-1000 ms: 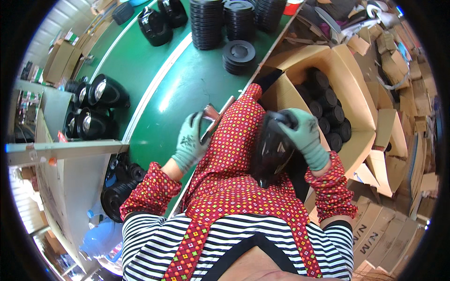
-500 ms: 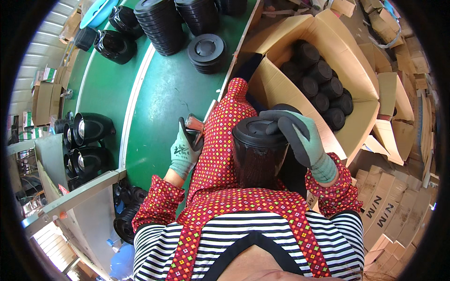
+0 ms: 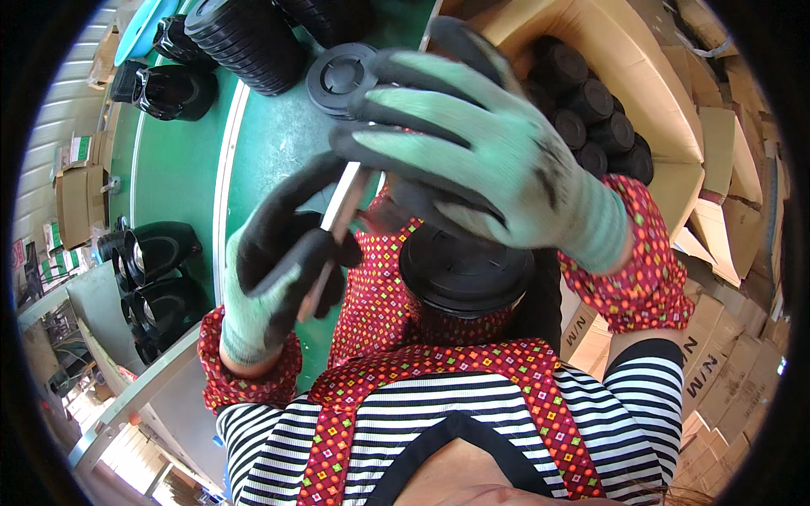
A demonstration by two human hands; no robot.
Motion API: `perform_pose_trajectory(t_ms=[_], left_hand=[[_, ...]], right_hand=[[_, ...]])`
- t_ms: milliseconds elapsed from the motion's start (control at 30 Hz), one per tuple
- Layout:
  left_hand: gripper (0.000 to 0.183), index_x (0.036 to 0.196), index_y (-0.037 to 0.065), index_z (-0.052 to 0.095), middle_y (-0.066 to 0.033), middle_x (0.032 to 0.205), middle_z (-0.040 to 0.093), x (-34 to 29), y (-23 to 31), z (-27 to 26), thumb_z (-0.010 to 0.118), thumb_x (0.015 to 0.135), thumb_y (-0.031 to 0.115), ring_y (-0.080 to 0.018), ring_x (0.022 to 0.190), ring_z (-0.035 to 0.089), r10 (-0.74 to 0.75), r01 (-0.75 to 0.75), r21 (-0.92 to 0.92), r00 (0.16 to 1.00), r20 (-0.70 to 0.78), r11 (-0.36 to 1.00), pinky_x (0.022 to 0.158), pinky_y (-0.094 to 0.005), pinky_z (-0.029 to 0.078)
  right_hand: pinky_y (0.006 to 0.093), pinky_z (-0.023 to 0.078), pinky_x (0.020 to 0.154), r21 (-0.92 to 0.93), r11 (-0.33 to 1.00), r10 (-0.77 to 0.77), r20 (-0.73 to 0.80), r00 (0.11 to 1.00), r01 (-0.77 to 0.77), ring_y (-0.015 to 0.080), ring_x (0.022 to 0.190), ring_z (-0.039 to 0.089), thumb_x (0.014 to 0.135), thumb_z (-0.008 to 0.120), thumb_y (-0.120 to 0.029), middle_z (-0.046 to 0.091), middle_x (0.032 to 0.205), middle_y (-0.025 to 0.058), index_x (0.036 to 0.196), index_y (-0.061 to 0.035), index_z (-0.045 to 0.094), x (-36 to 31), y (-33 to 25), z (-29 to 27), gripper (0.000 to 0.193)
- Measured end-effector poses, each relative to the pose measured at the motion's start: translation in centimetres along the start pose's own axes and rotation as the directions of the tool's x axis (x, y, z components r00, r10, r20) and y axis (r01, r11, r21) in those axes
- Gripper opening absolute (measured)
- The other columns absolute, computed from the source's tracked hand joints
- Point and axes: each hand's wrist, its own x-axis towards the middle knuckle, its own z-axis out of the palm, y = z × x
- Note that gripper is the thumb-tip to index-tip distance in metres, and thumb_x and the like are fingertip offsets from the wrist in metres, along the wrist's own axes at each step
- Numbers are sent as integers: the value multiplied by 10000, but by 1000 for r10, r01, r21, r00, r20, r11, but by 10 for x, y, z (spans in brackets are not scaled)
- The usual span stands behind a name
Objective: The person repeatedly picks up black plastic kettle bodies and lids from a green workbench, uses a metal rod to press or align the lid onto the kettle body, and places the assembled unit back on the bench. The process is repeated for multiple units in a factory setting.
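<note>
A thin, flat, pale-edged piece [image 3: 340, 207], seen edge-on, is gripped between the thumb and fingers of my left hand [image 3: 283, 266]; I cannot make out its kind. My right hand [image 3: 506, 156] reaches across to its upper end, fingers bent and partly blurred, the thumb hidden. Both hands wear green gloves with black coating. Under my right hand a dark container with a round black lid [image 3: 468, 266] stands upright at my lap, against the red patterned apron [image 3: 371, 291]. Its lower part is mostly hidden.
On the green table [image 3: 190, 169] stand tall stacks of black lids [image 3: 245, 42] and a lower lid stack [image 3: 342, 80]. Glossy black housings [image 3: 164, 249] sit at left. An open carton [image 3: 666, 76] on the right holds several black cylinders [image 3: 591, 97].
My right hand has left the container's lid and crossed left to my left hand. My left hand has lifted off the table edge with the flat piece. The view has shifted slightly.
</note>
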Motion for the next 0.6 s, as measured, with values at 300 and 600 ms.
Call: perform_pose_trajectory(t_ms=[300,600], left_hand=[[584,1405,-32,613,-235,1283,652,57,14,22,670,970,353,-339,1145,655,573,-742,319,662,483,589,1002,-476,504],[399,1095,-41,687,-208,990,643,58,-13,146,640,852,272,-339,967,635,507,-641,758,697,507,123,812,-460,540]], right_hand=[[448,452,1071,629,763,214,-28,976,-149,347,1233,595,975,670,-174,650,1250,160,1180,-61,723,-81,38,69,240],[463,427,1105,725,660,261,26,965,-198,348,1232,584,992,645,-232,635,1261,161,1169,-62,703,-97,12,72,252]])
